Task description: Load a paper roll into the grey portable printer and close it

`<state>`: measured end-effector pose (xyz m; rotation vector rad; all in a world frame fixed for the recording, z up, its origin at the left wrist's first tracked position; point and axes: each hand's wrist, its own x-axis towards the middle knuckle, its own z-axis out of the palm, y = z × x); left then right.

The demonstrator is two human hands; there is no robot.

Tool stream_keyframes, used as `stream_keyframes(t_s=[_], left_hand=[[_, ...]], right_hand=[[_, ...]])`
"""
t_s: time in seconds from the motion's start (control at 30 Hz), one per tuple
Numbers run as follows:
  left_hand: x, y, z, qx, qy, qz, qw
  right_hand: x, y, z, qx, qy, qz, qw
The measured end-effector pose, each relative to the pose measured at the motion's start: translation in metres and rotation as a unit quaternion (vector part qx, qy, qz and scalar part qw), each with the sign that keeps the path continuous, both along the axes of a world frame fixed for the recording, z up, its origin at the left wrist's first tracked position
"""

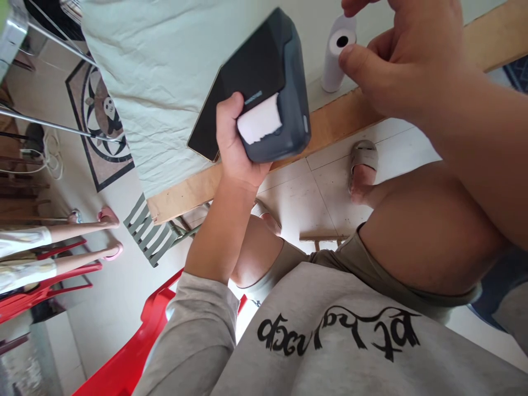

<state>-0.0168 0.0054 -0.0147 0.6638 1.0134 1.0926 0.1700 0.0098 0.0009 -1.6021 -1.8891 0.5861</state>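
My left hand (236,144) is closed round a dark handheld payment terminal (295,118), thumb on its face and fingers hidden underneath. A short torn strip of white receipt paper (260,120) sticks out beside my thumb. Partly behind the terminal lies a flat black slab with a thin gold edge, like a smartphone (205,125), at the table's edge. To the right, a white paper roll (332,67) stands on end with its dark core facing up and a loose flap at its far side. My right hand (406,60) is beside it, fingers apart, thumb tip against or just over its rim.
A pale green cloth (165,93) covers the table, whose bare wooden edge (185,192) runs in front of my knees. A red plastic chair (136,335) and a green slatted stool (150,234) stand at the left. Another person's legs (78,231) show at far left.
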Motion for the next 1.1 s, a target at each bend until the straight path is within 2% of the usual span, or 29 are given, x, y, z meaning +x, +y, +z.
stream_keyframes(t_s=[0.1, 0.17, 0.3, 0.6, 0.8, 0.97, 1.1], left_hand=[[-0.0029, 0.0002, -0.0017, 0.083, -0.053, -0.023, 0.995], [-0.004, -0.0006, -0.0026, 0.095, -0.046, -0.026, 0.994], [-0.0048, -0.0015, -0.0025, 0.075, -0.019, -0.034, 0.996], [-0.0056, -0.0012, -0.0072, 0.067, -0.048, -0.051, 0.995], [-0.0062, 0.0003, -0.0051, 0.014, -0.046, -0.116, 0.992], [-0.002, 0.0007, 0.001, 0.057, -0.107, -0.108, 0.987], [-0.0036, 0.0059, -0.0087, 0.043, -0.109, -0.076, 0.99]], right_hand=[[-0.0003, -0.0004, 0.0011, -0.007, 0.002, -0.002, 1.0], [-0.0002, -0.0003, 0.0017, -0.006, 0.002, -0.003, 1.0], [0.0007, 0.0005, 0.0025, 0.001, 0.002, -0.001, 1.0], [0.0045, 0.0009, -0.0007, 0.011, -0.006, 0.009, 1.0], [0.0024, -0.0007, 0.0021, 0.01, -0.002, 0.003, 1.0], [-0.0002, -0.003, 0.004, 0.013, 0.006, -0.006, 1.0], [-0.0009, -0.0056, 0.005, 0.016, 0.009, 0.001, 1.0]])
